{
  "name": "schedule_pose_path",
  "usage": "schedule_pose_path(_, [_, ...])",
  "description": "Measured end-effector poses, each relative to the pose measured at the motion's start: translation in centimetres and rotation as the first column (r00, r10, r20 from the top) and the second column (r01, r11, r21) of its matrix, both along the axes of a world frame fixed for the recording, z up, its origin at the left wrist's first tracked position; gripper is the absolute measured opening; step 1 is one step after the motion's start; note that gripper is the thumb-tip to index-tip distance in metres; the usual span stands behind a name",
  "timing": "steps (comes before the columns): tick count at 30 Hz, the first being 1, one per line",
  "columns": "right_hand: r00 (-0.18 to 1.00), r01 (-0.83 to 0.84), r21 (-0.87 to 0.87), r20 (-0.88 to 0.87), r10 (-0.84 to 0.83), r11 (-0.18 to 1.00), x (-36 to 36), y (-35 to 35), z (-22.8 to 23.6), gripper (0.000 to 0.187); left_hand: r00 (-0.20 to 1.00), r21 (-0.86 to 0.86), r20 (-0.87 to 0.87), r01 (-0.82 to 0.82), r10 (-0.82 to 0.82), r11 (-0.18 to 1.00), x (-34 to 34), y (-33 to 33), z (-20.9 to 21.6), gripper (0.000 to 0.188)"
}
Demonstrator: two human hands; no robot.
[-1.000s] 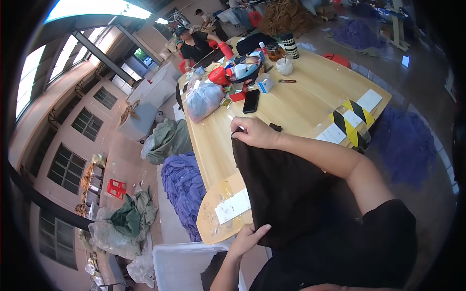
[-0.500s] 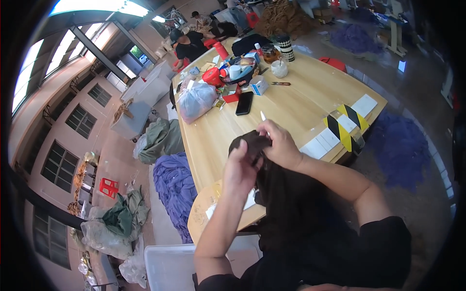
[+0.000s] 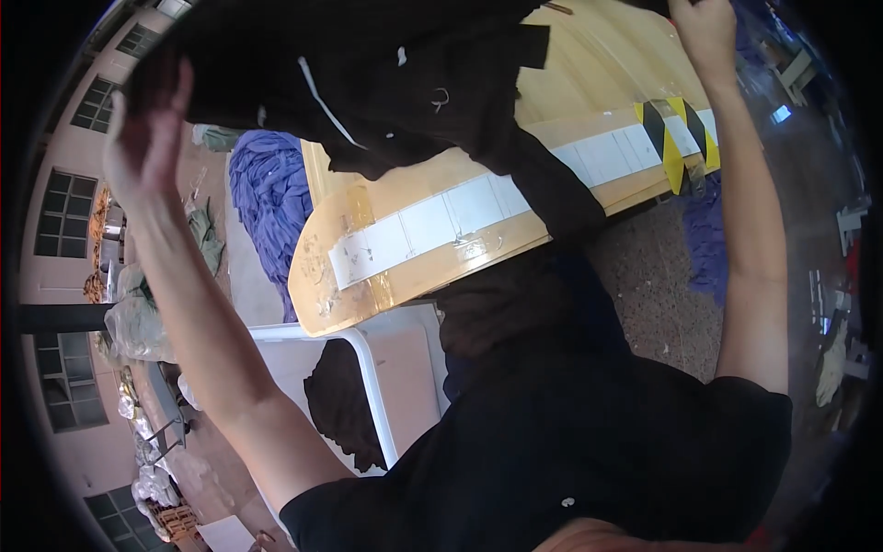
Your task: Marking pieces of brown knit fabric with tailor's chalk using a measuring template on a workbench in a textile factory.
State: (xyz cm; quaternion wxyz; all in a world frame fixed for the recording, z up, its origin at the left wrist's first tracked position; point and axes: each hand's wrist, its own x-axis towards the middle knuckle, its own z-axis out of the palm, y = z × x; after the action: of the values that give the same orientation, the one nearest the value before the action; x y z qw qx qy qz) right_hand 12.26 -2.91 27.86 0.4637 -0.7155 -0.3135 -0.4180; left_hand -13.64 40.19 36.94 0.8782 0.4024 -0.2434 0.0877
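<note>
Dark cloth (image 3: 368, 55) spread out over desk (image 3: 616, 55), kinda bunched, loose strip hanging past near edge. White string (image 3: 322, 101) lying on it. Left hand (image 3: 152, 138) up at cloth's left side, fingers mostly straight, thumb out, honestly can't tell if it's gripping. Right hand (image 3: 706, 41) way up at top edge, fingers curled on bit of cloth. White paper strip (image 3: 432, 228) taped along desk edge, purple fabric pile (image 3: 271, 184) off left.
</note>
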Motion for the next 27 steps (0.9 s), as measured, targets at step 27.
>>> schedule_pose_path(27, [0.976, -0.219, -0.757, -0.182, 0.123, 0.615, -2.4, -4.5, -21.8, 0.036, 0.289, 0.45, -0.821, -0.202, 0.492, 0.87, -10.7, -2.6, -27.7, 0.013])
